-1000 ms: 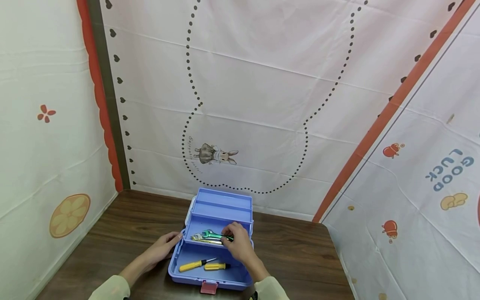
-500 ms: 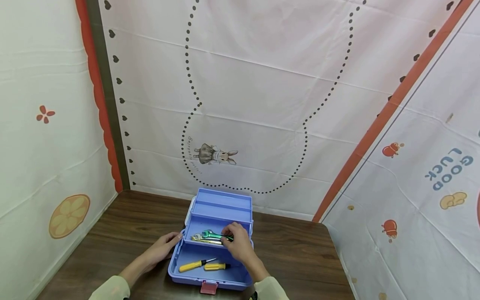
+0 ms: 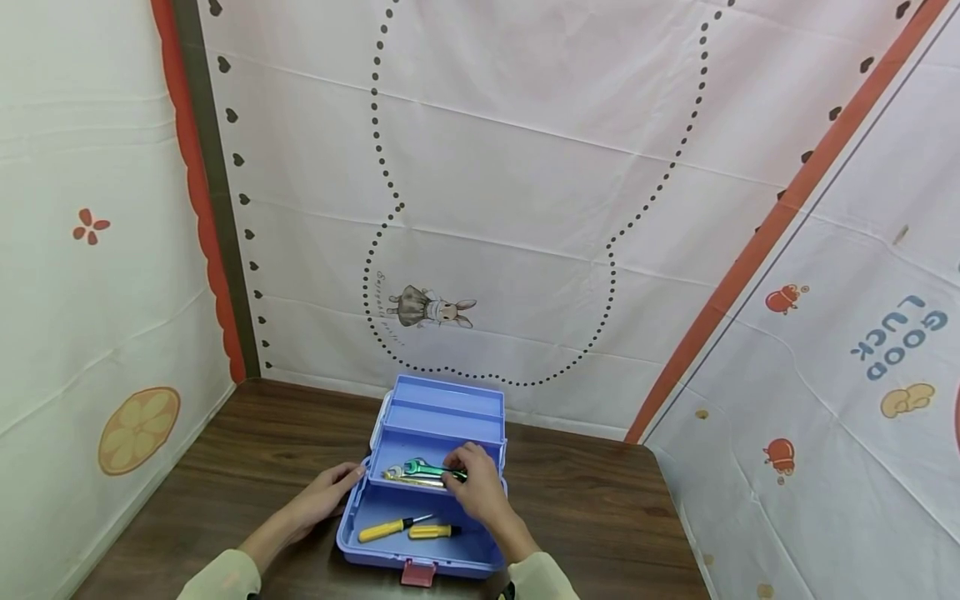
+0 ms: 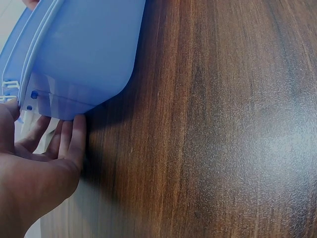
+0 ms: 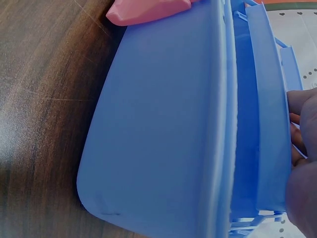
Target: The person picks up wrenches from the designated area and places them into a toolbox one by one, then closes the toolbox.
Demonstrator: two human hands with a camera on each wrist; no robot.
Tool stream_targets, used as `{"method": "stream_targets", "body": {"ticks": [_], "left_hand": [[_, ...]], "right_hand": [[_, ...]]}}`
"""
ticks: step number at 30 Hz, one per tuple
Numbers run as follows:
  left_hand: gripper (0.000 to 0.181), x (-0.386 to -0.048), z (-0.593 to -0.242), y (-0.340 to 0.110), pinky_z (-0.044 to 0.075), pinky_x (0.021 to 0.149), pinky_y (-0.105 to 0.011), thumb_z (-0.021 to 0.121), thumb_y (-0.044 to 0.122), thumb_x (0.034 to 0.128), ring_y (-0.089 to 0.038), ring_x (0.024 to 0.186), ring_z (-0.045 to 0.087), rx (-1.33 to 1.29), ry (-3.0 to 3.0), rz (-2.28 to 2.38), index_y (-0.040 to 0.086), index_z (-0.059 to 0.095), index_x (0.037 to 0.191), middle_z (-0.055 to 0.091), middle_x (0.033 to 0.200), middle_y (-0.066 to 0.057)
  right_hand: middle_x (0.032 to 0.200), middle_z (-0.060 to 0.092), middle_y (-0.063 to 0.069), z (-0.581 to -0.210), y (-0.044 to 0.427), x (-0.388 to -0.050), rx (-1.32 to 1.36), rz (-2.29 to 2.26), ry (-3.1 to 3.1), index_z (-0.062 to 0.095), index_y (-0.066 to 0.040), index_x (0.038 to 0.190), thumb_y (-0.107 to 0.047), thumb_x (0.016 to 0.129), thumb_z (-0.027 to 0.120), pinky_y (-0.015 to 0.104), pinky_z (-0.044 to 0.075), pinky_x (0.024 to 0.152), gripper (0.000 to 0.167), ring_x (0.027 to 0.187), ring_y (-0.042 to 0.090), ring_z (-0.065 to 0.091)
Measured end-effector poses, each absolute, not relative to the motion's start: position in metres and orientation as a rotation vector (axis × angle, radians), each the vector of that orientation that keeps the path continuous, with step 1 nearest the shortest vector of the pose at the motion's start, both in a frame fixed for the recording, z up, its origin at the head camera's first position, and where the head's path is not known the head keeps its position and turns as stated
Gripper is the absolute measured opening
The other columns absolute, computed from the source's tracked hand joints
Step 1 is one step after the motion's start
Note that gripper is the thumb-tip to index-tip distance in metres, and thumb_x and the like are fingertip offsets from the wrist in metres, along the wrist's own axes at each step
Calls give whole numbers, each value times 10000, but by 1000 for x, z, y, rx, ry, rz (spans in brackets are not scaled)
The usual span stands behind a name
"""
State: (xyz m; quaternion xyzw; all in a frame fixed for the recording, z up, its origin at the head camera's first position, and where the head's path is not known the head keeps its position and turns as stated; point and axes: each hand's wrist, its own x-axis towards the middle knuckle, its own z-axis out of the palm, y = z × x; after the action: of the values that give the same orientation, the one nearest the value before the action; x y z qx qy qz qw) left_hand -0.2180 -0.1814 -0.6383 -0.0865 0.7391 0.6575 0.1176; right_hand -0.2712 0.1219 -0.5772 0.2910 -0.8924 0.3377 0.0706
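An open blue toolbox holds a raised tray with a green wrench and other metal tools. My right hand reaches over the tray and pinches the wrench's dark right end; in the right wrist view the hand is behind the tray wall, fingertips mostly hidden. My left hand holds the box's left side, thumb by the rim. In the left wrist view the fingers of this hand rest against the box's outer wall.
Two yellow screwdrivers lie in the box's lower compartment. A pink latch hangs at its front. The box stands on a dark wooden table, with printed cloth hanging behind and at both sides.
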Motion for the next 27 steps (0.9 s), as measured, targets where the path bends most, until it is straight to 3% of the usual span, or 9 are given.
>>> {"method": "stream_targets", "body": {"ticks": [18, 24, 27], "left_hand": [[698, -218, -639, -186, 601, 983, -492, 533, 474, 1109, -373, 1312, 592, -219, 2157, 1921, -84, 455, 1520, 507, 1502, -303], [699, -219, -639, -186, 601, 984, -493, 532, 467, 1111, -376, 1312, 592, -216, 2146, 1917, -90, 448, 1524, 505, 1503, -304], [718, -220, -638, -185, 597, 991, -492, 518, 482, 1113, -382, 1325, 582, -202, 2141, 1906, -95, 433, 1531, 497, 1510, -314]], "right_hand": [[956, 707, 55, -569, 155, -274, 942, 1193, -2386, 737, -5, 1064, 0, 881, 831, 312, 615, 740, 206, 862, 195, 680], [961, 712, 79, -563, 181, -275, 800, 1347, -2383, 720, 8, 1051, 20, 891, 821, 394, 629, 731, 189, 857, 245, 684], [962, 716, 80, -561, 193, -277, 651, 1490, -2400, 717, -1, 1064, 7, 911, 811, 352, 618, 730, 180, 864, 241, 673]]}}
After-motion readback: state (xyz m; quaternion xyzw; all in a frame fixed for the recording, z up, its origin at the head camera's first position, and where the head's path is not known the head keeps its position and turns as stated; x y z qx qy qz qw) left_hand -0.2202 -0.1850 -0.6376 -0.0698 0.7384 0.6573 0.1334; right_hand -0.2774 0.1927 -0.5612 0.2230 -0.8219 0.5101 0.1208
